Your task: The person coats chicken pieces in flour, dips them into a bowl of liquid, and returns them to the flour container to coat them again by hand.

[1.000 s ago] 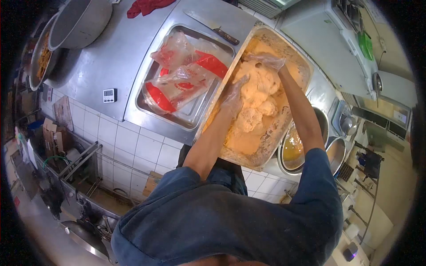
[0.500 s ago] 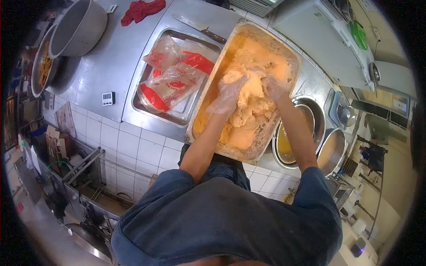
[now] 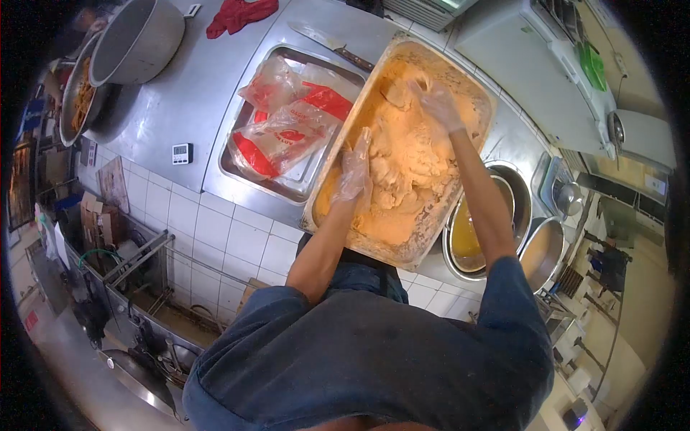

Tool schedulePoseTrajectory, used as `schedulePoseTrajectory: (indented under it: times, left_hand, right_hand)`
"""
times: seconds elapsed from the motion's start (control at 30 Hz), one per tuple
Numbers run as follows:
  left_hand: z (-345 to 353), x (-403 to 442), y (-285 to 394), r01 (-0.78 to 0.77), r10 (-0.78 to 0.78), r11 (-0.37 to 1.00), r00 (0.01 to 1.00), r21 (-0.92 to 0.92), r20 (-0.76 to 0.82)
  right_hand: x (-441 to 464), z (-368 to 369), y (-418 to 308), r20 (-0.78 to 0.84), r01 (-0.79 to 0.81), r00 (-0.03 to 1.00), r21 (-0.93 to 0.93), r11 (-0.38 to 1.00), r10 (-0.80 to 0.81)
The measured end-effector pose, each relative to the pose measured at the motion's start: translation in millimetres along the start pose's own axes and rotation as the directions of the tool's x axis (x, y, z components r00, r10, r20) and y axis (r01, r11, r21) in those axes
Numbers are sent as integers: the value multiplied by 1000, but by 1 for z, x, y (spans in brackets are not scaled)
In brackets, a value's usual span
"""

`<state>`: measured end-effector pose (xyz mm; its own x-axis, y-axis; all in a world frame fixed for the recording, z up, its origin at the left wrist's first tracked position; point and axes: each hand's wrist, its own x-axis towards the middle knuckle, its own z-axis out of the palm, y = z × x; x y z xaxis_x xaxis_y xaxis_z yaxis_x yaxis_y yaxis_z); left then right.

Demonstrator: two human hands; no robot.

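Observation:
A deep rectangular tray (image 3: pixel 436 248) holds orange powder and several coated pieces (image 3: pixel 417 154) heaped in its middle. Both hands wear clear plastic gloves. My left hand (image 3: pixel 353 172) is at the tray's left side, its fingers extended upward beside the heap, with nothing visibly gripped. Over the upper part of the tray, my right hand (image 3: pixel 437 104) has its fingers apart and partly bent, near a coated piece at the heap's far end. Powder hides part of the pieces' outlines.
Left of the tray, a metal pan (image 3: pixel 302 188) holds red-and-clear plastic bags (image 3: pixel 291 133). A knife (image 3: pixel 353 59) lies behind it. Bowls (image 3: pixel 543 255) stand right. A timer (image 3: pixel 182 153), red cloth (image 3: pixel 237 16) and large pot (image 3: pixel 136 44) are left. Part of another person shows far left.
My hands have moved apart from the middle of the heap, the left toward the tray's left wall and the right toward its far end. The pieces lie lower and more spread.

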<state>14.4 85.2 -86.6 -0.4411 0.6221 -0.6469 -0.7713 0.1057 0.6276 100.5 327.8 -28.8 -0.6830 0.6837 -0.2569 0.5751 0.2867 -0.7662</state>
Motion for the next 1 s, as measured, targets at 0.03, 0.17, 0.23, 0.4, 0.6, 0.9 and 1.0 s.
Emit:
schedulePoseTrajectory:
  times: [0.03,0.17,0.23,0.4,0.6,0.9,1.0]
  left_hand:
    - [-1,3,-3,20,-18,999,999,-44,36]
    - [-14,18,-12,152,-116,965,978,-212,173]
    - [-4,-1,11,175,-158,957,983,-230,90]
    - [-3,16,2,153,-132,960,986,-236,102]
    - [17,6,43,368,-311,916,903,-160,297]
    - [23,-29,46,59,-45,997,975,-59,216]
    - [16,-34,42,105,-103,994,984,-7,144]
  right_hand:
    - [22,5,3,-26,-13,1000,-163,987,9]
    - [69,38,23,-49,34,997,-362,931,-56]
    - [84,73,94,47,179,984,-242,954,-172]
    - [62,59,114,564,-129,774,585,801,-287]
    - [20,37,47,697,-298,652,598,744,-299]
    - [-63,15,69,398,-86,886,647,758,-239]
    - [-100,-6,65,377,-192,926,475,859,-2]
